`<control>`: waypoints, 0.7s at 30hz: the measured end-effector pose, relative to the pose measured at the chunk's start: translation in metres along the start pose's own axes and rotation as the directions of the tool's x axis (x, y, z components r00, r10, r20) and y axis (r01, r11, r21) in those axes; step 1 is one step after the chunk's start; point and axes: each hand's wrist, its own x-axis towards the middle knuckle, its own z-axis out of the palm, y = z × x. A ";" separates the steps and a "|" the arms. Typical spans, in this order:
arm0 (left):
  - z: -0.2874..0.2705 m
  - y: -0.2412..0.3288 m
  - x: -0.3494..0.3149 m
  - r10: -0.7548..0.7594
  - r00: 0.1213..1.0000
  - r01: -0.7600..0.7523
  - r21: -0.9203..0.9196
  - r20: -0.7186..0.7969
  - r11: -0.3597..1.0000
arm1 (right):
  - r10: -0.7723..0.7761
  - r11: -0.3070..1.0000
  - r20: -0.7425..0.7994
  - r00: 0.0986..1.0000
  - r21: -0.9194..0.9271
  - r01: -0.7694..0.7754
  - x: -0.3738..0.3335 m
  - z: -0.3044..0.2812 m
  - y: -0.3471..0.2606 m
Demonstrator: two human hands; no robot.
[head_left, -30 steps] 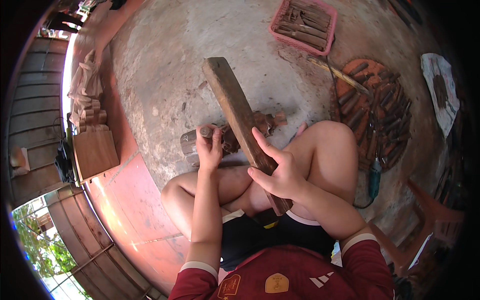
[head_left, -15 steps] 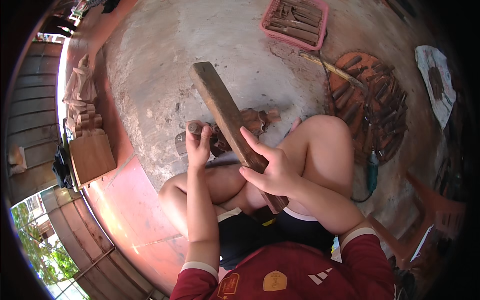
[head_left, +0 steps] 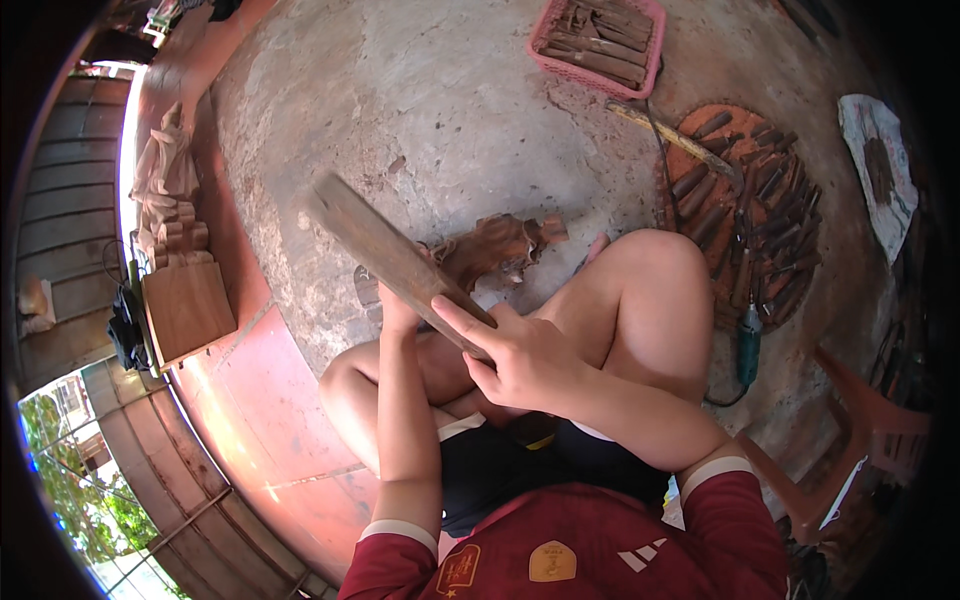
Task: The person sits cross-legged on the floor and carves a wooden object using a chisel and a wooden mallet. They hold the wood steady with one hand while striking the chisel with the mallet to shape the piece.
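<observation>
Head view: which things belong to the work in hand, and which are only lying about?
Seemingly in use:
wooden bar, held in the right hand
dark carved wood, near the partly hidden left hand

Apparently just lying about:
pink basket
yellow-handled tool
teal-handled tool
white sack
pale carved figure

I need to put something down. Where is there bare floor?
Mostly bare grey floor lies left of the pink basket, beyond the dark carving. Pink tiles are bare between the wooden block and the left knee. It's crowded among the tools on the right, and around the carving, where the right hand holds a wooden bar over the left hand.
</observation>
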 end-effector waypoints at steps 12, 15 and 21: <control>0.019 0.023 -0.013 0.187 0.978 -0.196 -0.107 -0.096 0.975 | -0.231 0.935 -0.240 0.943 0.215 0.283 -0.015 0.017 -0.008; 0.008 0.019 -0.013 0.197 0.975 -0.211 -0.147 -0.103 0.966 | -0.267 0.924 -0.213 0.940 0.219 0.312 -0.017 0.019 -0.011; 0.012 0.013 -0.014 0.162 0.986 -0.165 -0.061 -0.048 0.984 | -0.211 0.944 -0.156 0.965 0.225 0.243 -0.021 0.024 -0.009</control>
